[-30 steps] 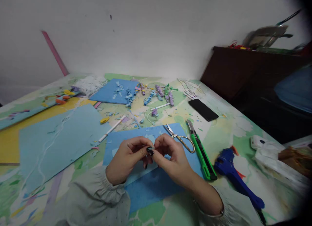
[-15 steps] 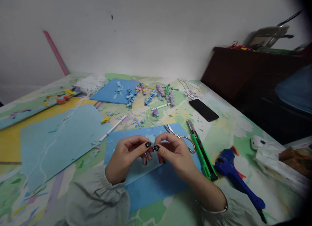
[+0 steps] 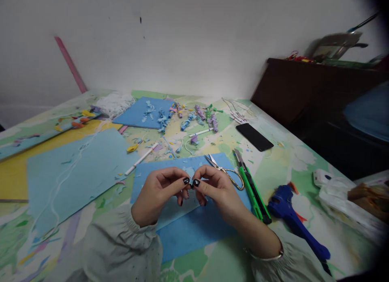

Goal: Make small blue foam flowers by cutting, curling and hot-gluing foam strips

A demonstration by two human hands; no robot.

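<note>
My left hand and my right hand meet fingertip to fingertip above the blue foam sheets. Both are closed in a pinch, thumb against forefinger. Whatever lies between the fingertips is too small and too covered to name. Just beyond my right hand, gold-handled scissors rest on the blue sheet with their blades slightly apart. A green utility knife, blade out, lies to the right of that hand. Farther right is a blue glue gun.
A black phone lies at the back right. Several curled foam pieces and scraps are strewn along the back. On the left are a light blue sheet with white string, a yellow sheet and a white stick.
My fingertips have drawn slightly apart, and the bluish bit that showed between them is now hard to make out. The tools and sheets stay where they were.
</note>
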